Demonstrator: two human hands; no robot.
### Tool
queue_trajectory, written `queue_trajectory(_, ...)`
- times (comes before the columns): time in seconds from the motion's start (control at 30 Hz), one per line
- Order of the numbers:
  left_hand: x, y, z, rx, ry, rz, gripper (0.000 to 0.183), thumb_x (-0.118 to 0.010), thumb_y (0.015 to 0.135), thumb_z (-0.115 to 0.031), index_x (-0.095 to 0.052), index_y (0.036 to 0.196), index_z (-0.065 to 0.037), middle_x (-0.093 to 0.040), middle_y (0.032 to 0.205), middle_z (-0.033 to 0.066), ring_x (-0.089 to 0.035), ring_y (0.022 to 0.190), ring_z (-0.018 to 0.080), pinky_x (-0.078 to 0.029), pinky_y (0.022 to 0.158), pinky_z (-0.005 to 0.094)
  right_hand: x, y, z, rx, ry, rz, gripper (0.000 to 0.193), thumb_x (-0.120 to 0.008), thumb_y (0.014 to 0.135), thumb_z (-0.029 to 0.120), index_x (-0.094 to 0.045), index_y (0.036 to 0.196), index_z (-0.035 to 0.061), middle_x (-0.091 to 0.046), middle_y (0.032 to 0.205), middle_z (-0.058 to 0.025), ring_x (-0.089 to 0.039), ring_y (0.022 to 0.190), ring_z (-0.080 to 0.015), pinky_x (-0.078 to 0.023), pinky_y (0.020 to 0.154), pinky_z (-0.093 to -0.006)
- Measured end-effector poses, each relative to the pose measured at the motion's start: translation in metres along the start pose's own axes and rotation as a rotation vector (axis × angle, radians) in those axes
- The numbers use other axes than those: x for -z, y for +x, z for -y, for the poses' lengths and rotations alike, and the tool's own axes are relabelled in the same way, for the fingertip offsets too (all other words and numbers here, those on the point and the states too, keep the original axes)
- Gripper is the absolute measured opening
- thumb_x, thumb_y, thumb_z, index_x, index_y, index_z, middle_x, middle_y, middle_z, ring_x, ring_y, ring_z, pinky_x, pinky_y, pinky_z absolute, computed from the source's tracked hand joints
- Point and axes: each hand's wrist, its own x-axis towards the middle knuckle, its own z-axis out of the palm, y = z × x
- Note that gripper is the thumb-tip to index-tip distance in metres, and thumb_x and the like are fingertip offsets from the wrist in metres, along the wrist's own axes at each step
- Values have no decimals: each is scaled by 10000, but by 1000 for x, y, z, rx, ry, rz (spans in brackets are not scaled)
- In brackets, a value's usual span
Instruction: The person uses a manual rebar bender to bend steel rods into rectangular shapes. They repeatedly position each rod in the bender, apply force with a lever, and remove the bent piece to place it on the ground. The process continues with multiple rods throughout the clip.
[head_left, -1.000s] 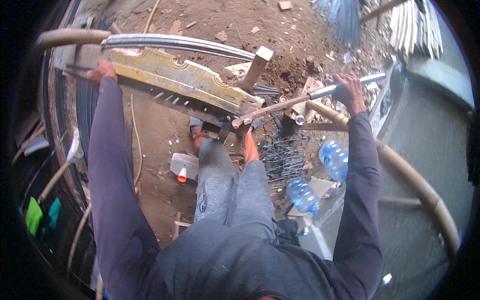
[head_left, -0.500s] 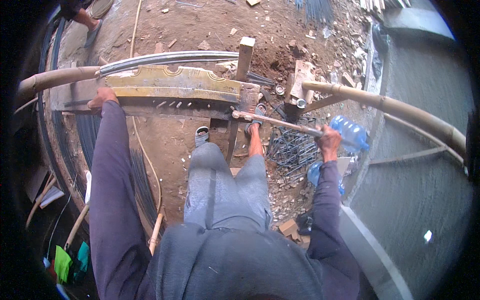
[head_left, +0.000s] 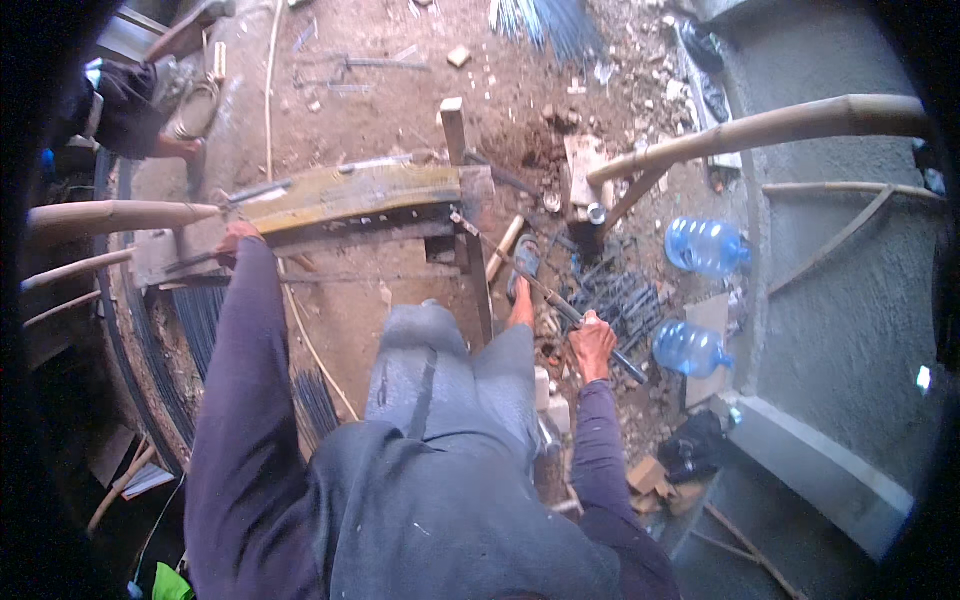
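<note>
A rough wooden bench with a yellow moulded board runs across in front of me. My left hand is closed at its left end, beside a dark thin rod; what its fingers hold is hidden. My right hand grips a long metal bar, which looks like a rebar bending lever. Its far end meets the bench's right end near an upright wooden post; the near end sticks out past my hand, slanting toward me.
Bent steel stirrups lie in a heap right of my foot. Two blue water jugs stand beside a grey plastered wall. Bamboo poles cross at both sides. Another person crouches at upper left, an arm reaching toward the ground.
My right hand has swung the bar toward me and leftward, steepening its slant. The left hand stays at the bench. The view has shifted, and more of the other person shows.
</note>
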Motion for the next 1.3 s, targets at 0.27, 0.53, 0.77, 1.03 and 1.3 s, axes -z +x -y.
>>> queue_trajectory(0.27,102,-96,-5,-453,161,64,184,-602,894,-165,-621,947,11,-653,999,160,-640,897,273,-496,779,427,60,21,-62,338,250,-379,310,-738,839,335,-606,702,90,-626,662,-143,-634,616,-359,-462,556,-462)
queue_trajectory(0.53,144,-432,17,-689,368,802,464,-727,853,-423,-673,1171,-89,-660,1098,207,-623,1073,403,-512,875,479,37,93,-113,267,1125,211,297,-678,825,226,-488,652,77,-523,555,-140,-509,490,-319,-421,481,-413)
queue_trajectory(0.77,127,-483,-4,-854,735,563,214,-589,894,-274,-655,987,-93,-621,1030,122,-656,976,334,-523,790,494,94,189,-131,431,384,64,448,-745,785,504,-637,766,69,-621,637,-225,-656,657,-434,-488,559,-504)
queue_trajectory(1.03,130,-454,-51,-1577,723,463,195,-631,774,-230,-633,930,-114,-595,880,82,-631,758,268,-474,659,465,101,232,-159,445,825,158,492,-713,831,530,-650,815,42,-628,653,-195,-640,627,-355,-483,596,-436)
queue_trajectory(1.3,174,-372,-262,-1528,42,-325,216,-556,974,-155,-608,1111,4,-607,1135,272,-593,1034,457,-454,838,543,138,217,-101,585,645,-33,440,-746,855,426,-658,846,-6,-644,711,-143,-599,639,-256,-470,610,-382)
